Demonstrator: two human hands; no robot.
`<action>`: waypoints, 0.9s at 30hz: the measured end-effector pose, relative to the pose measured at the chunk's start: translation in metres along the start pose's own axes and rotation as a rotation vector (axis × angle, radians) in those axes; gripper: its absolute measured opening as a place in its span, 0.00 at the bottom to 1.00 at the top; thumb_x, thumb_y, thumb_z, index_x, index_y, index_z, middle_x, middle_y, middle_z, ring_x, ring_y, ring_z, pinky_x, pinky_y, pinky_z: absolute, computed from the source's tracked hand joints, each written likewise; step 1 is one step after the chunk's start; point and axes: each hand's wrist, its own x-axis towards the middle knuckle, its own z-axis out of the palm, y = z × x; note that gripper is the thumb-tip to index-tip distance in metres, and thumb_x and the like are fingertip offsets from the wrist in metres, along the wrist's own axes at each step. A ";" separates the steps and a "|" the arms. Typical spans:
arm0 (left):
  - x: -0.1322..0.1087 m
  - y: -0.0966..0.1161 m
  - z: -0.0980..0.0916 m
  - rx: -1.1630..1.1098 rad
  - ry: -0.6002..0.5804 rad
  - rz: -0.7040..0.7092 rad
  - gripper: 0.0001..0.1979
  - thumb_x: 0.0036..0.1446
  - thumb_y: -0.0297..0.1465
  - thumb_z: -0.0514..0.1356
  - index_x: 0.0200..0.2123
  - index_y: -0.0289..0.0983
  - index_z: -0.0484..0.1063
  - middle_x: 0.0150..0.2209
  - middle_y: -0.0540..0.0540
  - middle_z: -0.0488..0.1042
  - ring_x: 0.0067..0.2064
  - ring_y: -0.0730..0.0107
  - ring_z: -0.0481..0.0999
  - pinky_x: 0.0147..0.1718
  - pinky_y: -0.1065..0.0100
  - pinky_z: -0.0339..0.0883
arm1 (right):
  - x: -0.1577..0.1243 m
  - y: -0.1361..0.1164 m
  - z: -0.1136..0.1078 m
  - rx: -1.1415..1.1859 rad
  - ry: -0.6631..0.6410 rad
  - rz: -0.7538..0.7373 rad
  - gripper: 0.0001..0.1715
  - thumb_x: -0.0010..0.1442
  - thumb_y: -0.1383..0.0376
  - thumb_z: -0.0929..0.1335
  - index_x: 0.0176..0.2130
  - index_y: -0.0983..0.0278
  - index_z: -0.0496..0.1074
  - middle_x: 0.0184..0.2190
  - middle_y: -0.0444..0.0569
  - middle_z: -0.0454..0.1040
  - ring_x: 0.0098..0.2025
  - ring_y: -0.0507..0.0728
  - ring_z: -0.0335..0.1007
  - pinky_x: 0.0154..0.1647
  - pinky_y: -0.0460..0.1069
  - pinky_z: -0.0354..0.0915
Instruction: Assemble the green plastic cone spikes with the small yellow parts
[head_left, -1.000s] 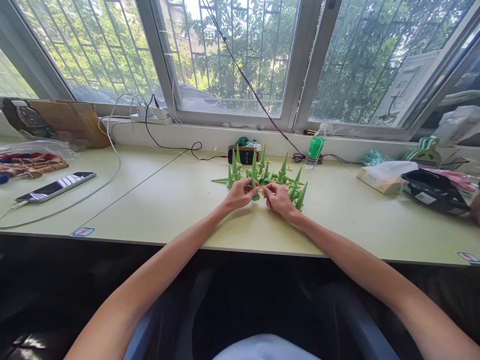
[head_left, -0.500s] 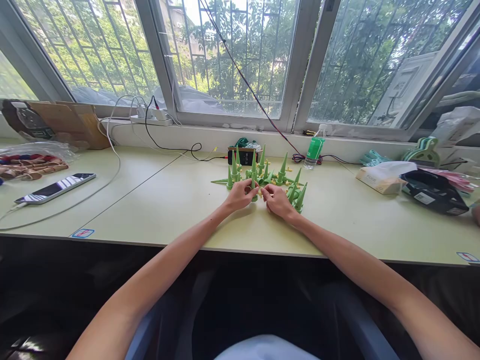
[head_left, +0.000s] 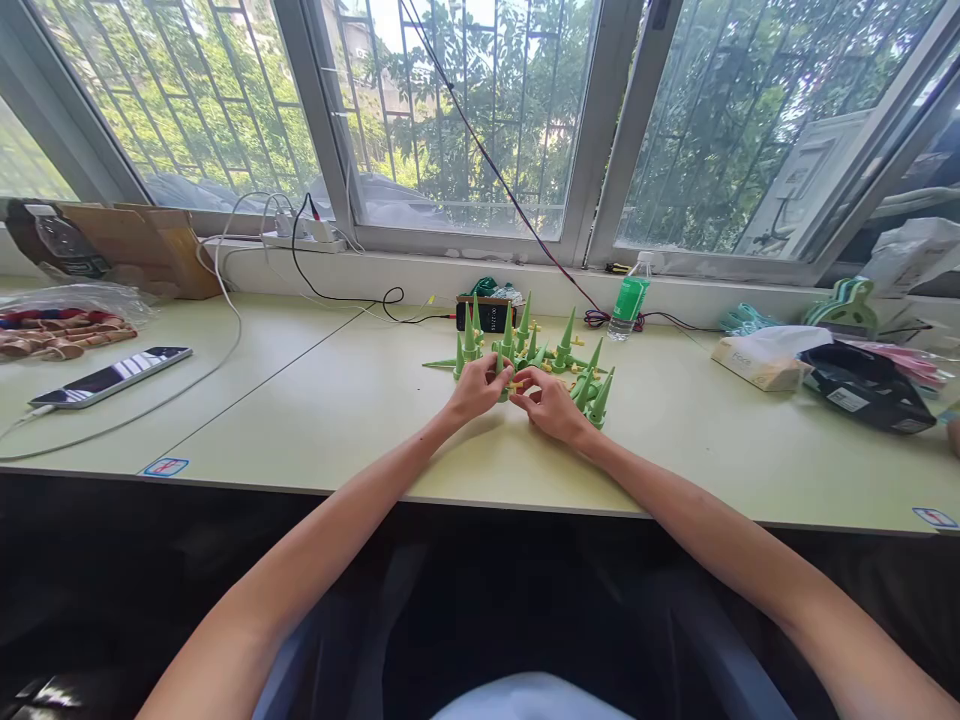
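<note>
My left hand (head_left: 475, 391) is closed around a green watering spike (head_left: 500, 366), which it holds upright just above the table. At the spike's right side, my right hand (head_left: 553, 406) pinches a small yellow valve (head_left: 513, 387); thumb and fingertips partly cover it, and I cannot tell how far it sits in the spike. Several more green spikes stand or lie behind the hands, among them an upright one (head_left: 566, 342) and a lying one (head_left: 439, 364). Close to my right wrist stands another spike (head_left: 601, 398). Small yellow pieces lie among them.
A phone showing a timer (head_left: 491, 317) leans behind the spikes. To the right are a green-labelled bottle (head_left: 628, 300), a tissue box (head_left: 757, 362) and a black bag (head_left: 862, 390). On the left lie another phone (head_left: 112, 377) and a white cable (head_left: 229, 355).
My right hand has moved slightly left, bringing the yellow valve against the spike. The spike in my left hand has shifted a little left and tilted slightly.
</note>
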 end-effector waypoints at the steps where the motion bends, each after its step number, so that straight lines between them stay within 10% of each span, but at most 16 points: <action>1: 0.000 -0.001 0.000 -0.002 0.001 -0.001 0.13 0.58 0.38 0.56 0.34 0.34 0.71 0.28 0.47 0.73 0.26 0.73 0.69 0.25 0.71 0.62 | 0.000 -0.001 0.000 0.007 -0.006 -0.001 0.18 0.58 0.55 0.68 0.43 0.63 0.67 0.37 0.48 0.72 0.18 0.46 0.63 0.22 0.46 0.63; 27: -0.006 0.013 -0.004 0.019 -0.049 0.051 0.26 0.66 0.46 0.45 0.31 0.35 0.73 0.24 0.49 0.71 0.25 0.75 0.64 0.27 0.71 0.57 | -0.001 0.001 0.000 -0.015 -0.035 -0.057 0.18 0.62 0.53 0.64 0.31 0.64 0.68 0.25 0.46 0.74 0.22 0.50 0.67 0.26 0.45 0.63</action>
